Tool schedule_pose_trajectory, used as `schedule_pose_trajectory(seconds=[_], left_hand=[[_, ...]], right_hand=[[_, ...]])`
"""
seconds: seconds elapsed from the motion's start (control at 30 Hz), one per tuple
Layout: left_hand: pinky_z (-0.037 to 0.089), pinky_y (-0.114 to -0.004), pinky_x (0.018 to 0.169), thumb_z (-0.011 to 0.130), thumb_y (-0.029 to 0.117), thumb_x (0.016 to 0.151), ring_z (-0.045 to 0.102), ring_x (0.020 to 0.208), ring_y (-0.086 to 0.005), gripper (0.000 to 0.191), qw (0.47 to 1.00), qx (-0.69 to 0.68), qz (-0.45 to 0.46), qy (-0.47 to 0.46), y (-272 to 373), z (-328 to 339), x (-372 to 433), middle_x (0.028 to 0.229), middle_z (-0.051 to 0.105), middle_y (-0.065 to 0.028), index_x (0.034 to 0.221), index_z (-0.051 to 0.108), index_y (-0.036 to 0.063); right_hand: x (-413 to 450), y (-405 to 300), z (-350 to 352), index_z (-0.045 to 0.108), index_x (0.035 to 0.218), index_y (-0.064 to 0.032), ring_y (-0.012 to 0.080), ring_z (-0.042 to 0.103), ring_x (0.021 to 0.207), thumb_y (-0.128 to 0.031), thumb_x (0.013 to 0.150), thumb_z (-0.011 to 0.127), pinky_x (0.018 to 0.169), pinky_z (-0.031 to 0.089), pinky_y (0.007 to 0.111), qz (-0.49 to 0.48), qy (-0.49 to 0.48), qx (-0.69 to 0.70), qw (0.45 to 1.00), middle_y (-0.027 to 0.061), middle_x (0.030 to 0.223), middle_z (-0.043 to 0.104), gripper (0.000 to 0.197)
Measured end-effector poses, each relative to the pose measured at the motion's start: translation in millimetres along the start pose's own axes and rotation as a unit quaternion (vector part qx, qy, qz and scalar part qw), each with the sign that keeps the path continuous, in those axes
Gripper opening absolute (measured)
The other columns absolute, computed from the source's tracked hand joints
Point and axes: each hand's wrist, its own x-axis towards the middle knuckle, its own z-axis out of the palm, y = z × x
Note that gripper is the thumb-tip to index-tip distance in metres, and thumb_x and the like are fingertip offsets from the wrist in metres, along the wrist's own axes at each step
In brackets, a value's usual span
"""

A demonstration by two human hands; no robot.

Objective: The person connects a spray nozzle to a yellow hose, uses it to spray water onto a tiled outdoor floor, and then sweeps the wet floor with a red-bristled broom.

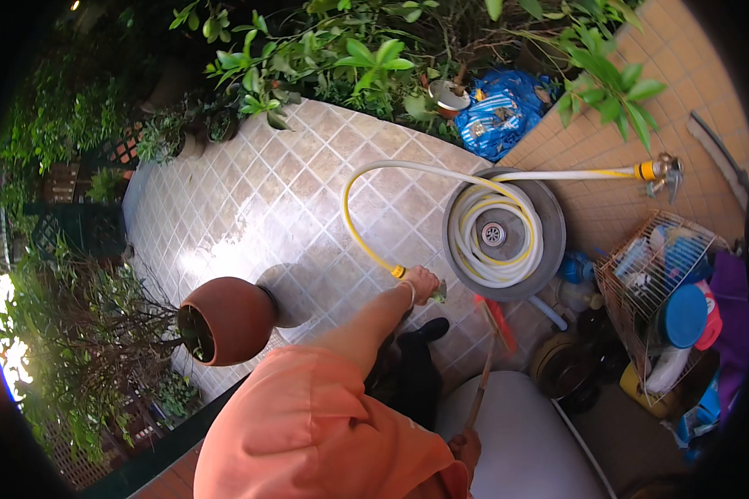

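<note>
My left hand (421, 284) is stretched out over the tiled floor, closed around the end of a white-and-yellow garden hose (374, 165). A yellow hose connector (399, 271) shows on one side of the fist, and a nozzle tip (440, 290) pokes out on the other. From there the hose arcs into a round grey basin (557, 249), where it lies coiled around a metal drain strainer (493, 234). Lower down, my right hand (466, 448) grips the wooden handle (482, 388) of a brush with red bristles (504, 327). The bristles are beside the basin, near my dark shoe (434, 329).
A metal tap (666, 174) feeds the hose at right. Below it stand a wire cage (661, 237) holding packages, and a blue-lidded tub (685, 316). A terracotta pot (243, 321) stands left. A blue plastic bag (505, 112) lies beside shrubs. A large white rounded surface (530, 430) is close below.
</note>
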Motion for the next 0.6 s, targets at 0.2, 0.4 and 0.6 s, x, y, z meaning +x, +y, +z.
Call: schedule_pose_trajectory(seconds=[0.2,0.4,0.6], left_hand=[[0.049,-0.038,0.072,0.068,0.021,0.065,0.066,0.083,-0.0281,0.025,0.996,-0.048,0.014,0.075,-45,-19,-32,0.084,0.068,-0.0106,0.087,0.066,0.0098],[0.05,-0.04,0.07,0.068,0.019,0.064,0.066,0.078,-0.03,0.023,0.988,-0.079,-0.038,0.128,-74,-28,-44,0.08,0.067,-0.0121,0.084,0.065,0.0105],[0.05,-0.04,0.072,0.066,0.021,0.064,0.066,0.082,-0.0301,0.023,0.983,-0.096,-0.111,0.109,-100,-49,-53,0.083,0.067,-0.0132,0.084,0.066,0.0105]], right_hand=[[-21,-49,6,0.039,0.13,-0.0167,0.012,0.036,0.045,-0.008,0.086,0.047,0.043,0.031,0.028,-0.036,-0.071,0.129,0.988,0.0038,0.065,0.043,0.045],[-17,-104,15,0.039,0.13,-0.0188,0.0129,0.043,0.053,-0.006,0.088,0.047,0.047,0.036,0.029,-0.039,-0.087,0.105,0.99,0.0071,0.075,0.051,0.045],[-9,-149,24,0.034,0.132,-0.0158,0.0127,0.046,0.057,-0.007,0.09,0.049,0.053,0.039,0.027,-0.074,-0.144,0.077,0.984,0.0081,0.085,0.055,0.046]])
